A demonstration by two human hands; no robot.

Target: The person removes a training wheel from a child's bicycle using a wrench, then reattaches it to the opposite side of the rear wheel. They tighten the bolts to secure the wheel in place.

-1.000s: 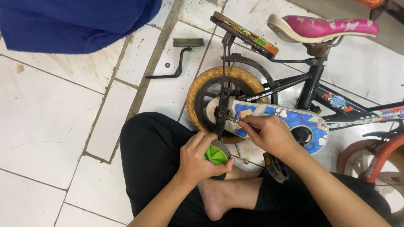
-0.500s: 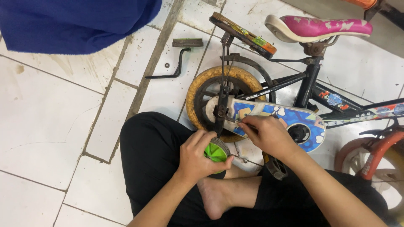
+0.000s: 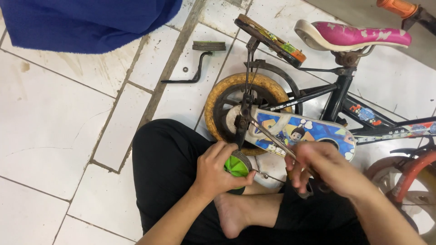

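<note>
Nearest the camera a bare foot (image 3: pixel 231 218) rests on folded legs in black trousers (image 3: pixel 172 168), on a floor (image 3: pixel 50 118) of large white tiles with dark, dirty grout; a hairline crack runs across the tile at the left edge.

Just above the foot the left hand (image 3: pixel 217 171) is clenched around a small green wheel (image 3: pixel 237 166), thumb under it, fingers curled over its top. The wheel sits at the lower edge of the bike's rear tyre, touching the black bracket that drops from the axle.

To the right, the right hand (image 3: pixel 318 169) is blurred. It grips a thin metal tool (image 3: pixel 269 137) that slants up and left to the bracket (image 3: pixel 244 121); whether the tool is pliers or a spanner cannot be told.

Beyond the hands lies the bike (image 3: pixel 338 97), on its side across the tiles: yellow rear tyre (image 3: pixel 227 88), a blue chain guard (image 3: pixel 309 131) with cartoon figures, black frame, pink and white saddle (image 3: pixel 354 36). A red-rimmed wheel (image 3: pixel 408 181) shows at the right edge.

Farther off on the floor, left of the tyre, lies a loose black crank with pedal (image 3: pixel 200 61), a small washer (image 3: pixel 185 69) beside it. Blue cloth (image 3: pixel 86 20) fills the top left corner. An orange grip (image 3: pixel 397 7) shows at the top right.
</note>
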